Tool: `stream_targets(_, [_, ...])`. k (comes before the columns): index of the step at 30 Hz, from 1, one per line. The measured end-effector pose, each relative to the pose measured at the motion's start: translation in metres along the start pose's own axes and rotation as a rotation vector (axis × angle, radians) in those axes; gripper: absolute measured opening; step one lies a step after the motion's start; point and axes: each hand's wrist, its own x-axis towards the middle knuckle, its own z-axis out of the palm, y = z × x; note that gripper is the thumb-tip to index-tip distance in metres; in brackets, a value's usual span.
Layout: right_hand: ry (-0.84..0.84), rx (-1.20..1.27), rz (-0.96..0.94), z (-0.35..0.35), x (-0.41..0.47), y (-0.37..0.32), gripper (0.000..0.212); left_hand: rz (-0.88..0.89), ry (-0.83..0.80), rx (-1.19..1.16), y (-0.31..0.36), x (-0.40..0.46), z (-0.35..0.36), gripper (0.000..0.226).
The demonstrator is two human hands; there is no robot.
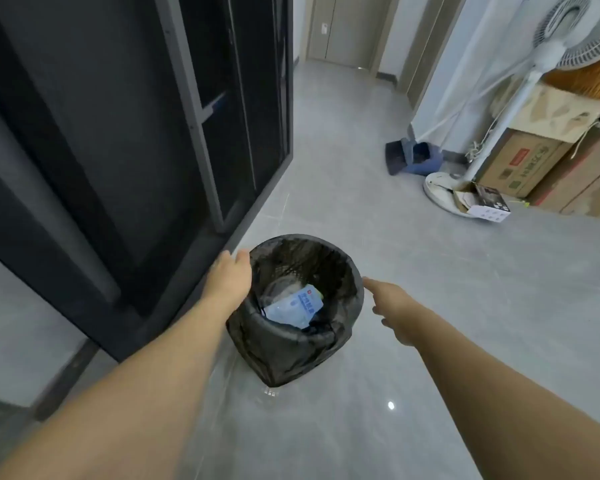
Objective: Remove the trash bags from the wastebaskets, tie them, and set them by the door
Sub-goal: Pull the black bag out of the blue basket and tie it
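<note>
A round wastebasket [284, 358] stands on the grey tile floor, lined with a black trash bag [347, 271] folded over its rim. Inside lies a light blue plastic packet [293, 306] with other rubbish. My left hand [227, 277] reaches to the left side of the rim, fingers touching or nearly touching the bag edge. My right hand [394, 310] is at the right side of the rim, fingers spread, holding nothing. A door [343, 29] is at the far end of the hallway.
A tall dark glass-fronted cabinet [118, 133] runs along the left, close to the basket. At the right stand a white pedestal fan [482, 133], stacked cardboard boxes [534, 161] and a blue dustpan with broom [413, 157]. Bare floor leads towards the door.
</note>
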Motion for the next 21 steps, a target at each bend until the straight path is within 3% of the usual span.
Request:
stream_targets(3, [0.064, -0.046, 0.019, 0.011, 0.017, 0.013, 0.055, -0.166, 0.004, -0.105, -0.034, 0.023, 0.009, 0.068])
stream_targets(5, [0.11, -0.059, 0.033, 0.016, 0.03, 0.021, 0.057, -0.166, -0.061, -0.123, -0.056, 0.043, 0.017, 0.083])
stream_targets(7, [0.152, -0.095, 0.046, 0.023, 0.038, 0.025, 0.059, -0.103, -0.108, -0.087, -0.063, 0.048, 0.018, 0.074])
stream_targets(12, [0.231, -0.531, 0.045, 0.032, 0.057, 0.021, 0.063, 0.091, -0.112, 0.329, -0.062, 0.043, 0.016, 0.051])
stream_targets(15, [0.208, -0.792, 0.034, 0.032, 0.066, 0.022, 0.044, 0.141, -0.037, 0.541, -0.061, 0.049, 0.016, 0.044])
stream_targets(18, [0.165, -0.954, 0.033, 0.033, 0.069, 0.023, 0.045, 0.159, 0.039, 0.666, -0.053, 0.05, 0.017, 0.045])
stream_targets(21, [0.275, -0.982, -0.032, 0.03, 0.07, 0.023, 0.034, 0.203, 0.069, 0.768, -0.047, 0.048, 0.017, 0.041])
